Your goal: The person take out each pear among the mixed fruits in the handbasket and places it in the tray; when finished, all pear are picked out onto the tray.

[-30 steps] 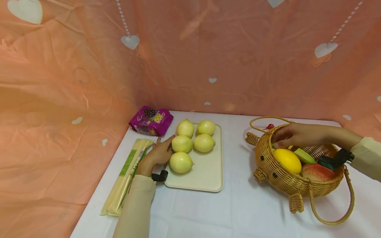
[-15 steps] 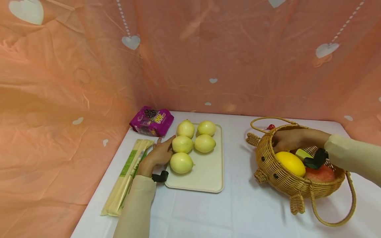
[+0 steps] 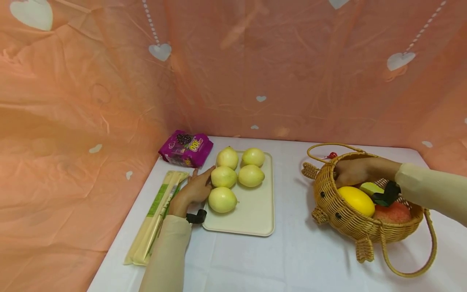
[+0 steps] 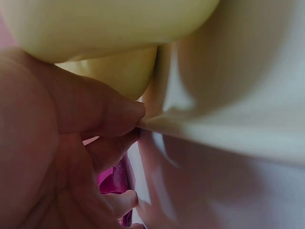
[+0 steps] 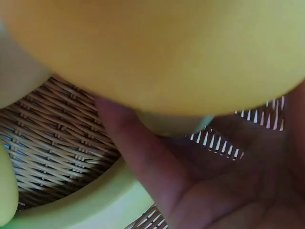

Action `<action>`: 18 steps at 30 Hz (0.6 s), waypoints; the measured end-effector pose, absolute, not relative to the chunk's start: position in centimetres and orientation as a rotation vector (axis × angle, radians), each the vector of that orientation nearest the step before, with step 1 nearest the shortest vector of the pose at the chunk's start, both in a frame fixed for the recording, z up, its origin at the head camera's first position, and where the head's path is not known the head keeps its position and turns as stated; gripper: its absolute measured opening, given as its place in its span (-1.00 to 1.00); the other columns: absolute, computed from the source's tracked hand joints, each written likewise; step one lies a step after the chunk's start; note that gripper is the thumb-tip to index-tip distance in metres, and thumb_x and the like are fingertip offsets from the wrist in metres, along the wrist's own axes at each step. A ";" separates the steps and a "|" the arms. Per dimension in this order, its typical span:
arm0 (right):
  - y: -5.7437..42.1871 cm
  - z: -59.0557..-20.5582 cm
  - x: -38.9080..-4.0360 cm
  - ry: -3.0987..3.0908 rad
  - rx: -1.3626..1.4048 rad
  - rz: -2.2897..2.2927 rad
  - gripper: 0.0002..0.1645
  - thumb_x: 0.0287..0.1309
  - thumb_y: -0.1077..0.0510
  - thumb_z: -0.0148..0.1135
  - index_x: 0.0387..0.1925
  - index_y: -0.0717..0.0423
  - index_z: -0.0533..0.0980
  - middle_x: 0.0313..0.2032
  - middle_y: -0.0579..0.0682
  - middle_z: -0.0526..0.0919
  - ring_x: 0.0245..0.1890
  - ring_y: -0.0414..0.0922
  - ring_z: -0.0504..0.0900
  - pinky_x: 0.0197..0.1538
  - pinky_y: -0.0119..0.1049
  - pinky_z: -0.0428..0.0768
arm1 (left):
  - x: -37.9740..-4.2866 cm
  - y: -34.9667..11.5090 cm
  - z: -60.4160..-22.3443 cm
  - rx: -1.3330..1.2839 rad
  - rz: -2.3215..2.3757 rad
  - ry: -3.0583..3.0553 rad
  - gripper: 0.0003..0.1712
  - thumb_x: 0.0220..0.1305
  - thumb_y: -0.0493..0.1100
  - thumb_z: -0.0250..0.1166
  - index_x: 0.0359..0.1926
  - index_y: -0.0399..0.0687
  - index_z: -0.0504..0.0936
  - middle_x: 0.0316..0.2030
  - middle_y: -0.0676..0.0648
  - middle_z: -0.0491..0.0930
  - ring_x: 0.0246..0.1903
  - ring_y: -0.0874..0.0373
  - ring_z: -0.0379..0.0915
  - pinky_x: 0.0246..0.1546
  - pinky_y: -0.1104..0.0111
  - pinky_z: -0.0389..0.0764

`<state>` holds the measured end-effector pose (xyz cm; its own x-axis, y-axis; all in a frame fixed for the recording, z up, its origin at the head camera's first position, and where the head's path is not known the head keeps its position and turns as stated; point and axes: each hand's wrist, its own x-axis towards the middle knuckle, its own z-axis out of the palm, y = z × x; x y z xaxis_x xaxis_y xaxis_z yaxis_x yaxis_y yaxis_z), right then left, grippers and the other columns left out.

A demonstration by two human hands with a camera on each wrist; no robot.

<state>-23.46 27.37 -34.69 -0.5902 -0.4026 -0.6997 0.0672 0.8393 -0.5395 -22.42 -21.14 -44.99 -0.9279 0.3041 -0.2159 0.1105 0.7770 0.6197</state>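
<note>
My left hand is at the left rim of the cream tray, thumb and a finger pinching its edge in the left wrist view. Several pale yellow lemons lie on the tray, and one sits just above my thumb. Wrist-deep in the wicker basket, my right hand reaches behind a bright yellow fruit. A pale round thing shows between thumb and fingers in the right wrist view; whether I grip it I cannot tell. The fingertips are hidden.
A reddish fruit and a green piece also lie in the basket, whose handle hangs out at the front right. Left of the tray lie a long pack and a purple packet. Orange cloth hangs behind.
My right hand has gone down and left, deeper into the basket, over the first half second, then nearly stopped. My left hand has kept its place at the tray.
</note>
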 end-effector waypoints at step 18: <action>31.2 -32.1 -20.8 2.333 -0.270 -0.827 -0.07 0.41 0.02 0.44 0.55 0.44 0.26 0.09 0.12 0.68 -0.06 -0.06 0.72 -0.02 -0.24 0.81 | -22.5 -21.2 -45.0 0.306 0.908 2.655 -0.14 0.51 -0.33 0.01 0.77 -0.11 0.07 0.66 -0.33 0.23 0.71 -0.51 -0.53 0.65 -0.38 -0.46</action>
